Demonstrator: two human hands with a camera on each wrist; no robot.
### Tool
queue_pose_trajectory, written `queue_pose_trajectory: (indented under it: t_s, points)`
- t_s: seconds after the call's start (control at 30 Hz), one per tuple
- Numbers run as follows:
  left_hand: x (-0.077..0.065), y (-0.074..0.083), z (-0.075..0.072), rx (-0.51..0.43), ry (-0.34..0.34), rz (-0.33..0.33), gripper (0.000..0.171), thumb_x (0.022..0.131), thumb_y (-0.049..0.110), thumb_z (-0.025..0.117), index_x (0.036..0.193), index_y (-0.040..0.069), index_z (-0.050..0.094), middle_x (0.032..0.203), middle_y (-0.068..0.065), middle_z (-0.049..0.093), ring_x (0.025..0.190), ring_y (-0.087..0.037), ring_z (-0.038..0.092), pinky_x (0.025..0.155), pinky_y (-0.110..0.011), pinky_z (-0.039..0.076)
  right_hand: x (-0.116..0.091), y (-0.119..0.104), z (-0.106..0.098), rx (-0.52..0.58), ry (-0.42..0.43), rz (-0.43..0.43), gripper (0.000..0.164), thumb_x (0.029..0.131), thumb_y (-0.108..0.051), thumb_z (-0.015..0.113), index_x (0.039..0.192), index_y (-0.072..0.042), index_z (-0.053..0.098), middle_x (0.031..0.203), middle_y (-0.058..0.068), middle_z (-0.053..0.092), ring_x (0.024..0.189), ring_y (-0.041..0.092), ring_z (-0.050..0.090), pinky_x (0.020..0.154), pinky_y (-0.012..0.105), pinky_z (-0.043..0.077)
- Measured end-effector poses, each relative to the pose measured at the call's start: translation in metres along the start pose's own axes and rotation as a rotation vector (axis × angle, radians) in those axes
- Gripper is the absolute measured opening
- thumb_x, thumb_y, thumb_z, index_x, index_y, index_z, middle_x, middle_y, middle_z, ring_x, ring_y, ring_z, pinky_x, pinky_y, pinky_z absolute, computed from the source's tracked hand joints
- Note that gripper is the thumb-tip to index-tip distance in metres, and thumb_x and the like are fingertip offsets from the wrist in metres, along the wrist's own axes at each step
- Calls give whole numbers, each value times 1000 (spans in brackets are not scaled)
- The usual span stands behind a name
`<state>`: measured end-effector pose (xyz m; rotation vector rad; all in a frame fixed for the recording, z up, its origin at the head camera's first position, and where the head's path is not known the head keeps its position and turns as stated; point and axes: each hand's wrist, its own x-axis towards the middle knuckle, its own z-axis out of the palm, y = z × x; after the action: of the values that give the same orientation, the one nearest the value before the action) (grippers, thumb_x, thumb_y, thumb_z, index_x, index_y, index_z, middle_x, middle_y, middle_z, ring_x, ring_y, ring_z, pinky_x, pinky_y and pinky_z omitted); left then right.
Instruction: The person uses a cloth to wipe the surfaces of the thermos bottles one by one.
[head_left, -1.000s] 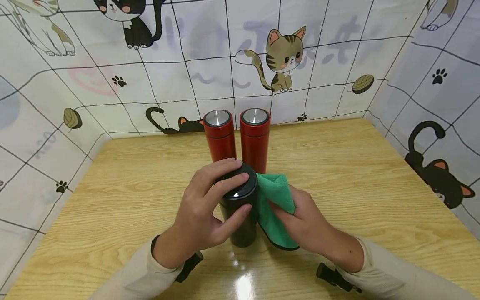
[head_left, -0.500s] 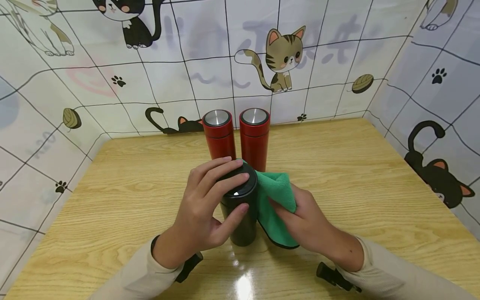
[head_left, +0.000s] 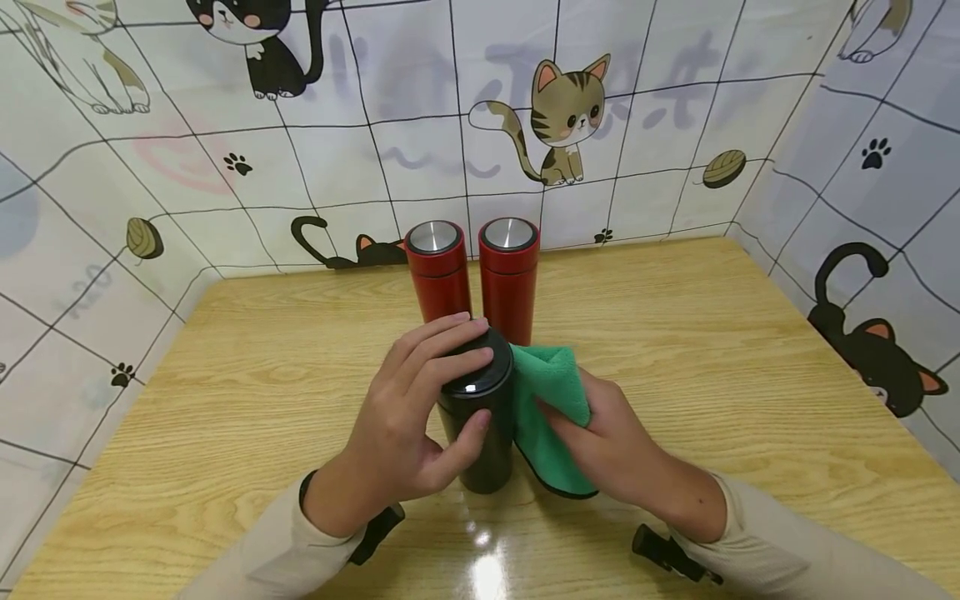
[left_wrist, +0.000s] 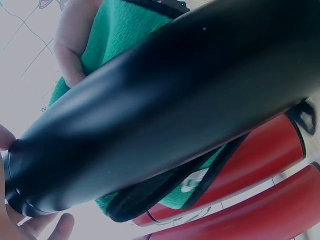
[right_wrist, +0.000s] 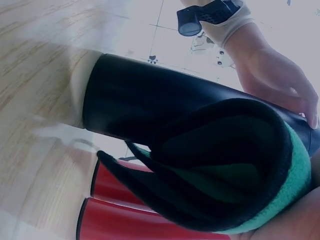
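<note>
A black thermos bottle (head_left: 486, 454) stands upright on the table in the middle of the head view. My left hand (head_left: 401, 421) grips its top, with fingers over the lid and the thumb on the near side. My right hand (head_left: 618, 442) holds a folded green cloth (head_left: 553, 396) with dark edging against the bottle's right side. In the left wrist view the cloth (left_wrist: 120, 32) wraps behind the bottle (left_wrist: 165, 115), with a white label showing on it. The right wrist view shows the cloth's curled dark edge (right_wrist: 285, 135); the right fingers are mostly hidden by the cloth.
Two red thermos bottles with silver-topped lids, a left one (head_left: 441, 287) and a right one (head_left: 510, 287), stand side by side just behind the black one. The wooden table (head_left: 675, 333) meets a cat-patterned wall covering (head_left: 420, 158) at the back and sides.
My left thumb and fingertips have shifted slightly left on the black thermos bottle. The right hand and the cloth stay almost where they were.
</note>
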<state>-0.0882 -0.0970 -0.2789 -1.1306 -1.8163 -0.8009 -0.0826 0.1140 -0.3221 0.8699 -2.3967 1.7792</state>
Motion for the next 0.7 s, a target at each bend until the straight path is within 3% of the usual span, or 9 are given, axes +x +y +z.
queue_pose_trajectory:
  t_s: [0.3,0.7]
  points:
    - [-1,-5,1,-35,-27,19,46,77,29,73,107,-3,59,118,-19,58,115,-32,53,99,-37,43,-2,1,0,-42,38,-42,41,93,-4,49,133,-13,47,126,4,57,113,11,57,90,26,50]
    - [0,-2,-2,-59,-24,34,35,85,25,63,107,-3,60,119,-20,57,120,-32,50,100,-41,42,-1,2,0,13,-14,-31,43,94,-4,47,135,-16,44,130,3,54,116,12,55,93,26,48]
